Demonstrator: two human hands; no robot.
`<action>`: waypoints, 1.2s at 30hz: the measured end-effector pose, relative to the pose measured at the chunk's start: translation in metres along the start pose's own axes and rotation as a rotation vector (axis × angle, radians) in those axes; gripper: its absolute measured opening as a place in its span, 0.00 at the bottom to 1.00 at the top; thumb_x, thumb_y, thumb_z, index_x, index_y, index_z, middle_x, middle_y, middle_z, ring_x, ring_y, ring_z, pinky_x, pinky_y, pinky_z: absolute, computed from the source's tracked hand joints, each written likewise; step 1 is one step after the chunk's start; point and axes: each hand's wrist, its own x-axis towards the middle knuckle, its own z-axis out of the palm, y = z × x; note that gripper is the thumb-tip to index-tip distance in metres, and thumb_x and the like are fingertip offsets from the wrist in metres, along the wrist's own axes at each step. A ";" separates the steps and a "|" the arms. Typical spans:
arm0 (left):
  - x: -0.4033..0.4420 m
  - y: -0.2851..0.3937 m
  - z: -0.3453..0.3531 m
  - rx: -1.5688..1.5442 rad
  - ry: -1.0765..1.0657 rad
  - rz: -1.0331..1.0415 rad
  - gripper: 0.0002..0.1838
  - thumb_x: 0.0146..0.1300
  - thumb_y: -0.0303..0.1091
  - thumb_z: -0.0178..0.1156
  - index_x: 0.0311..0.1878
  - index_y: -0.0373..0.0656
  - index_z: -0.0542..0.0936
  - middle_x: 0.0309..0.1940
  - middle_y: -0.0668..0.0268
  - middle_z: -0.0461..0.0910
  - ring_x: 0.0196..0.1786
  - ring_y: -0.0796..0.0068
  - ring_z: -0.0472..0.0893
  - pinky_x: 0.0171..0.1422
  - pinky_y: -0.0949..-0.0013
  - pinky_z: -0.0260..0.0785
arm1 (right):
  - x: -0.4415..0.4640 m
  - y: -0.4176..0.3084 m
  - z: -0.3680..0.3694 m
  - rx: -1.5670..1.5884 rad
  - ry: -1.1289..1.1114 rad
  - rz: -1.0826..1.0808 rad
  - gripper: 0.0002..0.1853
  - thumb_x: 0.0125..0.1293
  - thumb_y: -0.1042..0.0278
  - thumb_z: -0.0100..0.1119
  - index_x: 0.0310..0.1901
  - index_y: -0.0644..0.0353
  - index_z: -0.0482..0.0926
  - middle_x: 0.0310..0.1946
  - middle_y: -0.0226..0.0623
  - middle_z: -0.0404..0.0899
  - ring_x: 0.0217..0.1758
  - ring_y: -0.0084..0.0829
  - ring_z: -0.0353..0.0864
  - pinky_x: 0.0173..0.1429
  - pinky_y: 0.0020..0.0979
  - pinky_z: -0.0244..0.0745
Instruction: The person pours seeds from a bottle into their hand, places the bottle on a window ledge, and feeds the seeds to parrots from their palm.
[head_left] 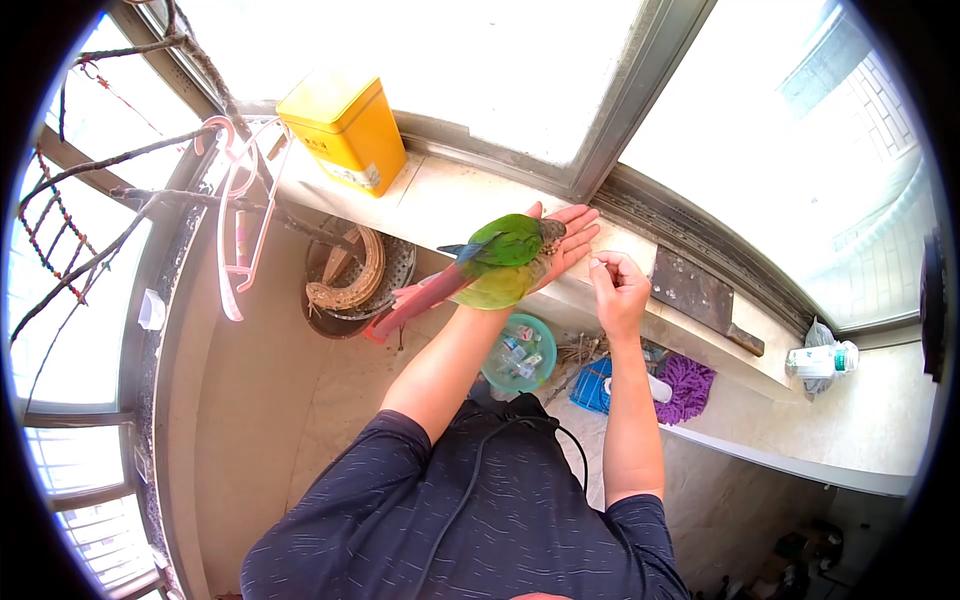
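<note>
A green parrot [500, 250] with a grey-brown head and a long reddish tail stands on my left wrist and palm. My left hand [575, 235] is turned palm up, its fingers stretched out over the sill. The parrot's head is bent down to the palm, where small brownish bits lie near its beak. To the right of the bird, my right hand [622, 290] is raised with thumb and fingertips pinched together. Whatever may be between those fingertips is too small to make out.
A yellow tin [345, 135] stands on the window sill [430, 200]. Bare branches [160, 195] and a pink hanger [240, 220] fill the left. Below are a wicker ring [355, 280], a teal basin [545, 350] and a purple cloth [688, 388]. A white bottle [825, 360] lies at right.
</note>
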 end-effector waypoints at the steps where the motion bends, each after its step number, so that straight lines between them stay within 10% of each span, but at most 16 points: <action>1: 0.000 0.000 -0.001 -0.001 0.000 -0.001 0.40 0.80 0.54 0.43 0.79 0.29 0.50 0.81 0.46 0.49 0.84 0.51 0.49 0.88 0.51 0.41 | 0.000 0.000 0.000 0.001 0.001 -0.003 0.03 0.69 0.79 0.63 0.42 0.66 0.83 0.27 0.16 0.75 0.26 0.07 0.65 0.29 0.16 0.58; 36: 0.002 0.000 -0.014 -0.045 -0.002 0.004 0.39 0.79 0.54 0.45 0.79 0.31 0.54 0.81 0.48 0.52 0.83 0.51 0.51 0.87 0.50 0.43 | 0.000 -0.001 0.001 0.027 0.006 0.005 0.03 0.68 0.79 0.63 0.42 0.66 0.84 0.27 0.17 0.75 0.27 0.07 0.66 0.30 0.15 0.59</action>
